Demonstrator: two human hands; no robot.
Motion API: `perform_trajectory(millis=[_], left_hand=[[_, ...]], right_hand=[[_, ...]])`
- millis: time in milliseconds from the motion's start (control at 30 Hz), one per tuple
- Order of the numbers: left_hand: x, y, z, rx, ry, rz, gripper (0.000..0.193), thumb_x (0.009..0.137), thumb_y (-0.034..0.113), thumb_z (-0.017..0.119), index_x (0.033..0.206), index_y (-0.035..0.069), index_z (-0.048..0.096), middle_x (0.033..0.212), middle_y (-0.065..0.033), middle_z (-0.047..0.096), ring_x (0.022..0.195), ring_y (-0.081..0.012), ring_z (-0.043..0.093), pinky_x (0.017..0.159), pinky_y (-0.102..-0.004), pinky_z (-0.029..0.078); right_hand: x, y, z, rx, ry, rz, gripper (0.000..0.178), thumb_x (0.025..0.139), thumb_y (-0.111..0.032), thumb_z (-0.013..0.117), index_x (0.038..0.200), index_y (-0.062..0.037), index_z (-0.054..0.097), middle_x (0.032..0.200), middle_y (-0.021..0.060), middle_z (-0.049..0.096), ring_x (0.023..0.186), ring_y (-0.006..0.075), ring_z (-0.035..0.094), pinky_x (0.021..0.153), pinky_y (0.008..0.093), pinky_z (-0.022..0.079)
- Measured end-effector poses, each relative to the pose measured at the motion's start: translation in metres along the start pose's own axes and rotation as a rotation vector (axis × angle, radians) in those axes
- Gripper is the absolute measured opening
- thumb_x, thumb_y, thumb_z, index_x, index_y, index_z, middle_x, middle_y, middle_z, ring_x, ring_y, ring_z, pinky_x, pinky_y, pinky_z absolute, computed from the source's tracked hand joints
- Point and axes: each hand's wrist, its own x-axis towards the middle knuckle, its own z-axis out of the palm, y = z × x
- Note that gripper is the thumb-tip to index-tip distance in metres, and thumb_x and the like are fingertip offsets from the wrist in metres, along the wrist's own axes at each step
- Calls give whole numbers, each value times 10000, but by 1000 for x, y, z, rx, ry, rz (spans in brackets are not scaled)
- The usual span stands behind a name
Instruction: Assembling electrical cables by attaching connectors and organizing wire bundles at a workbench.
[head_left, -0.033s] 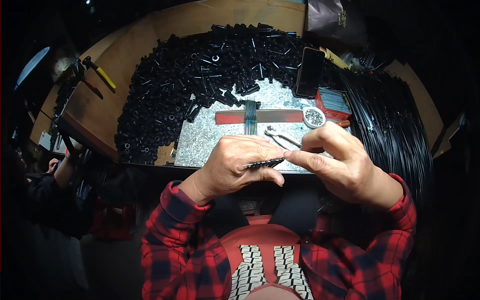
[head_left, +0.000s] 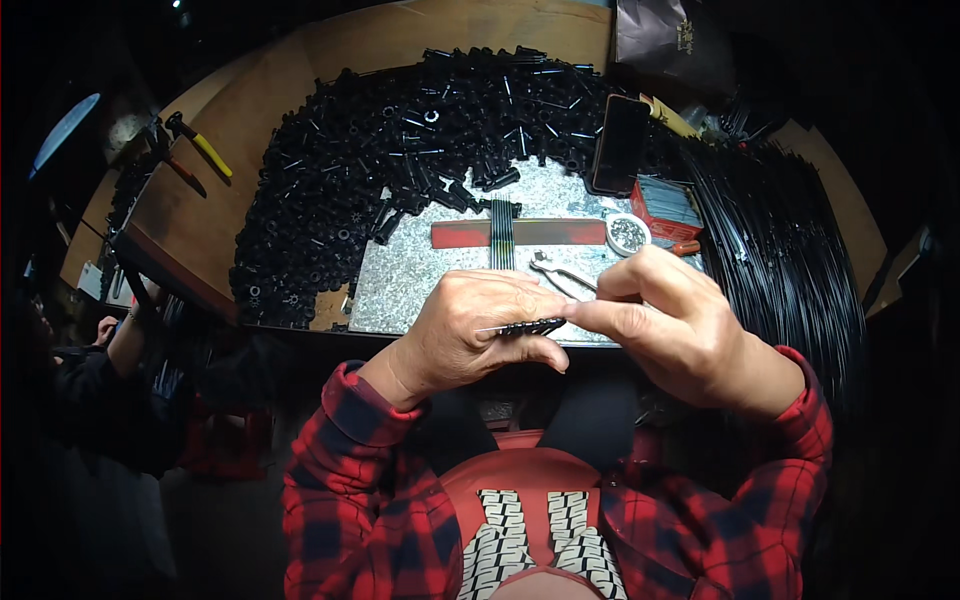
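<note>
My left hand is closed around a flat row of thin dark rods, with its thumb stretched out beneath. The black rod ends show in a line between thumb and palm. Past the fingers, thin rods run away from me over a red and brown bar. At the right end of the row, my right hand pinches with thumb and forefinger. Whatever lies between those fingertips is too small to make out. Just beyond the hands, metal pliers rest on the speckled metal plate.
A large heap of black tubular parts covers the back and left. On the right are a round white dish of small bits, a red box, a phone and long black rods. Yellow-handled pliers hang left.
My right fingertips have shifted very slightly left along the row's end. Everything else looks the same.
</note>
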Motion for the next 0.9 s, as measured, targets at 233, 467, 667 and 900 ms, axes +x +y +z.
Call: perform_trajectory(millis=[233, 467, 667, 900], left_hand=[[-26, -10, 14, -19, -121, -185, 419, 707, 343, 771, 953, 18, 677, 1005, -141, 670, 953, -315, 650, 821, -382, 514], [-93, -61, 35, 702, -605, -251, 918, 712, 643, 630, 1349, 12, 436, 1435, -136, 369, 1390, -292, 256, 1122, -464, 232], [-88, -59, 37, 631, -559, -318, 920, 705, 593, 674, 1346, -15, 415, 1430, -145, 375, 1382, -294, 275, 1111, -468, 256], [-77, -47, 23, 495, -307, -338, 748, 677, 419, 770, 1244, 4, 515, 1359, -175, 461, 1282, -354, 421, 1049, -485, 342]], right_hand=[[23, -7, 18, 321, -48, 116, 348, 712, -22, 727, 1051, -37, 648, 852, 113, 578, 749, 243, 609, 623, 316, 504], [24, 5, 25, 324, -9, 155, 193, 754, -11, 719, 932, -25, 646, 761, 86, 572, 684, 208, 588, 574, 311, 472], [31, 5, 12, 303, -25, 173, 146, 762, -22, 725, 900, -19, 677, 724, 75, 575, 645, 180, 579, 541, 289, 448], [63, 0, -24, 302, 113, -27, 163, 717, -31, 765, 871, -31, 712, 694, 52, 599, 621, 124, 587, 498, 256, 445]])
